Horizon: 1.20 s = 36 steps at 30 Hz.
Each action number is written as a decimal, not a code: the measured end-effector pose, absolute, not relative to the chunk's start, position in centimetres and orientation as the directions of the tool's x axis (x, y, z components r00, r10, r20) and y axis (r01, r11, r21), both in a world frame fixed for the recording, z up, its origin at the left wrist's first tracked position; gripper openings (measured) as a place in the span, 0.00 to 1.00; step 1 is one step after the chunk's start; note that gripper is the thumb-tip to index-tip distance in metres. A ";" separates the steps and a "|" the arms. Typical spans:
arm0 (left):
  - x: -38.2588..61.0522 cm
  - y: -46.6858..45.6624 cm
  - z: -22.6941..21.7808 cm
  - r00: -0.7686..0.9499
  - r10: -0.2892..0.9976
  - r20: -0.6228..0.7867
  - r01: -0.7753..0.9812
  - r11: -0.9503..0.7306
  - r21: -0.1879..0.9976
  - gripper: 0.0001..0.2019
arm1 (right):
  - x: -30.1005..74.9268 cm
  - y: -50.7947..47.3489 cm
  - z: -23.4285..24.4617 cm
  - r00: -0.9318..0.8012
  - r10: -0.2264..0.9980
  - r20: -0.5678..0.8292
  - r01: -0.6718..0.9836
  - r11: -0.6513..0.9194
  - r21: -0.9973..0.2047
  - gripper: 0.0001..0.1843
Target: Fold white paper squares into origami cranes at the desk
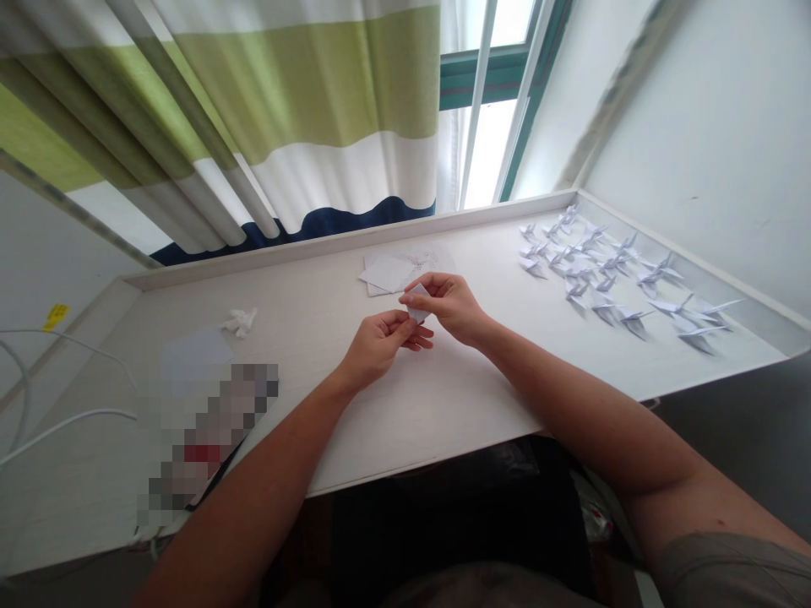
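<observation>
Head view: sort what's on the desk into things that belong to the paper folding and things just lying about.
Part of the folding: folded paper, pinched between left hand and right hand; stack of paper sheets just behind; rows of paper cranes at the right.
Lying about: crumpled white scrap; white cables at the left edge; yellow tag.

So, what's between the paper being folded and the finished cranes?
In the head view, only the right hand and bare desk lie between the folded paper and the cranes.
</observation>
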<state>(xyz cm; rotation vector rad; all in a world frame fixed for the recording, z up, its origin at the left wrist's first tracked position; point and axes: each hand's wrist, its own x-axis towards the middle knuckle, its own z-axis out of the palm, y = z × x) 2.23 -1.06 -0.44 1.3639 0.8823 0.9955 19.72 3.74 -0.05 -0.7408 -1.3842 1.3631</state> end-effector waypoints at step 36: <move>1.5 -0.1 0.1 -0.113 0.993 0.015 -0.160 -0.034 0.986 0.10 | 20.2 4.2 -1.5 -0.361 0.734 0.576 0.156 0.656 -0.738 0.22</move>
